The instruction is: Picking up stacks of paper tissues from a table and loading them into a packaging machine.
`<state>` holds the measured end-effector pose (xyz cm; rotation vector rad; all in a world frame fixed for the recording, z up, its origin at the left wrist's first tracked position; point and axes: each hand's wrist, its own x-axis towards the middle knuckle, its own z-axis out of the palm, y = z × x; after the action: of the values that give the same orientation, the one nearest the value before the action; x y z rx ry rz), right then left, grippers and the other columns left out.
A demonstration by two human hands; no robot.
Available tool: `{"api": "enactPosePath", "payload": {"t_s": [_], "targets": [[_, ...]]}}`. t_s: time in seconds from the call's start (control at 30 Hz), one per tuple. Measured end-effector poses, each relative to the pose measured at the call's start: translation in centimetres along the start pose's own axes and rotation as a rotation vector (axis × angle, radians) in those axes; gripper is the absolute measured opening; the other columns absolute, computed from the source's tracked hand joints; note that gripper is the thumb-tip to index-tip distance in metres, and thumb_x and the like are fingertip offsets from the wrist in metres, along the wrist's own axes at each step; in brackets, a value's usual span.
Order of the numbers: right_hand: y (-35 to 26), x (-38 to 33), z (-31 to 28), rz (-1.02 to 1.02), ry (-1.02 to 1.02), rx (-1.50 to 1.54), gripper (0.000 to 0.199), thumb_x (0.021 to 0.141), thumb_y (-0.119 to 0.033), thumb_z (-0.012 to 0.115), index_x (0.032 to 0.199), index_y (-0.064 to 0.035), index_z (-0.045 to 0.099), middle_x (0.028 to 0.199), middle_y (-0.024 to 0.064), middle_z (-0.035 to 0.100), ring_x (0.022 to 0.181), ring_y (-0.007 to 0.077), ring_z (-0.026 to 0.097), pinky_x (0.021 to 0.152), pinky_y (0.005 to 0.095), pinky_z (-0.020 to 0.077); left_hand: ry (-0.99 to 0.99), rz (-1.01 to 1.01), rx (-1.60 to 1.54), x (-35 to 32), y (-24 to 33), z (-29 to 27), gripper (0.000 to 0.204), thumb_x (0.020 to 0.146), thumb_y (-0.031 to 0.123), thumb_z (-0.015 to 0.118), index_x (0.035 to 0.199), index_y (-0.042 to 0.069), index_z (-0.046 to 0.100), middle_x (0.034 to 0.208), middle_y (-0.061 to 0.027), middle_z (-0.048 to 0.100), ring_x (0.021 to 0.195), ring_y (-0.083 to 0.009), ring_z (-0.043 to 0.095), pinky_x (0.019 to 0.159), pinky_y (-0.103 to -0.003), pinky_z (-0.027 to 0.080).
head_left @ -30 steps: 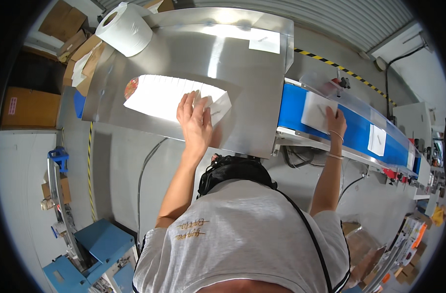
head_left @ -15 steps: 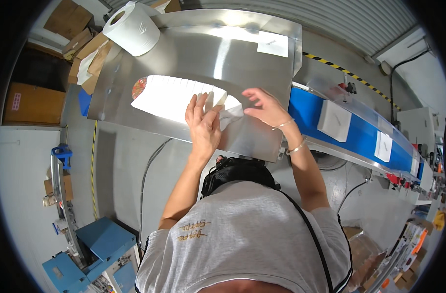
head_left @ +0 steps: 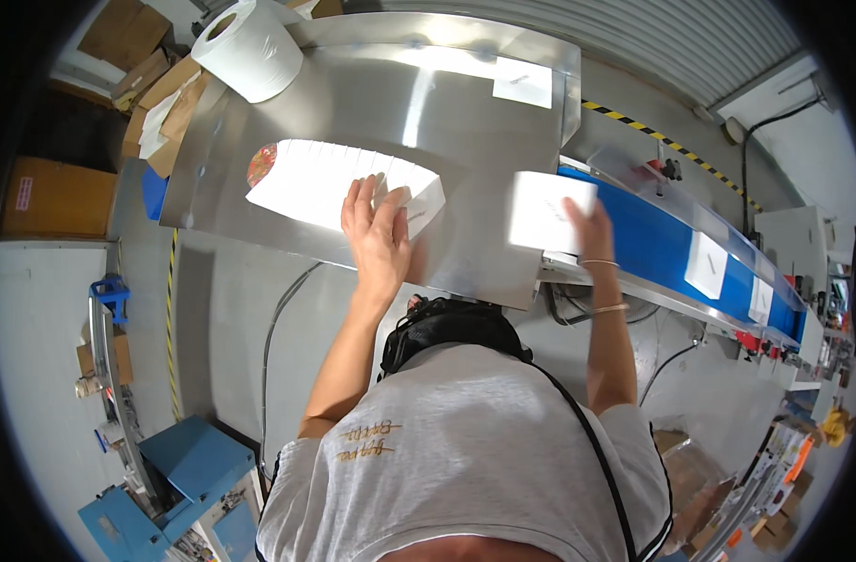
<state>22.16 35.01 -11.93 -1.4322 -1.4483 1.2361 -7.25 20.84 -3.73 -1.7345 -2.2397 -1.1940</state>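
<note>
A row of thin white square packs [head_left: 306, 187] stands on edge, leaning together, on the metal table [head_left: 353, 94]. At its left end shows a rounded red-patterned face [head_left: 261, 165]. My left hand [head_left: 379, 229] rests on the near right part of the row, fingers stretched out and somewhat apart. To the right, my right hand [head_left: 592, 229], blurred by motion, grips the right side of a white square pack [head_left: 538, 208], fingers on its top. That pack spans the gap between the table's right edge and the start of the blue conveyor belt [head_left: 648, 225].
More white packs [head_left: 705, 264] lie spaced along the belt, beside a clear side guard [head_left: 728, 229]. A white square sheet [head_left: 523, 82] lies at the table's back right. The large white roll [head_left: 250, 51] stands at the back left, near open cardboard boxes [head_left: 170, 112].
My right hand has moved from the row's right end to the belt and taken hold of the nearest pack, bringing it left. The other packs on the belt have come closer.
</note>
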Motion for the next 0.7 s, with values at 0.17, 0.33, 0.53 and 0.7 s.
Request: {"api": "enactPosePath", "payload": {"t_s": [0.17,0.33,0.53,0.7], "targets": [[0.7,1.4,-8.2,0.165,0.273,-0.527,0.039,0.08,-0.032,0.071,0.103,-0.0022,0.061,0.093,0.0151,0.064,0.086,0.0253,0.062,0.076,0.035,0.0475,0.02,0.002,-0.018,0.1,-0.1,0.2,0.03,0.074,-0.004,0.063,0.101,0.009,0.067,0.129,-0.0182,0.049,0.129,-0.0406,0.035,0.105,-0.05,0.027],[-2.1,1.5,-4.3,-0.496,0.234,-0.789,0.053,0.07,-0.024,0.077,0.115,-0.0046,0.056,0.111,0.0174,0.058,0.105,0.0342,0.055,0.091,0.0409,0.0435,-0.011,0.026,0.026,0.2,0.0,0.0,0.028,0.073,-0.004,0.062,0.097,0.01,0.067,0.131,-0.0169,0.047,0.131,-0.0407,0.033,0.108,-0.052,0.02],[-10.7,-0.5,10.0,-0.324,-0.693,-0.166,0.054,0.074,-0.021,0.076,0.123,-0.0129,0.055,0.129,0.0094,0.051,0.114,0.0252,0.053,0.091,0.0364,0.047,-0.096,0.067,0.025,0.8,0.3,-0.8,0.029,0.073,-0.004,0.062,0.095,0.013,0.068,0.136,-0.0165,0.044,0.135,-0.0408,0.027,0.109,-0.053,0.015],[-5.9,1.5,11.8,-0.828,-0.647,-0.251,0.046,0.079,-0.018,0.072,0.119,-0.0056,0.053,0.125,0.01,0.053,0.11,0.0219,0.054,0.087,0.0322,0.0465,-0.14,0.054,-0.001,1.4,1.1,-1.2,0.037,0.073,0.0,0.065,0.108,0.012,0.064,0.14,-0.0206,0.037,0.136,-0.0416,0.024,0.109,-0.054,0.014]]}}
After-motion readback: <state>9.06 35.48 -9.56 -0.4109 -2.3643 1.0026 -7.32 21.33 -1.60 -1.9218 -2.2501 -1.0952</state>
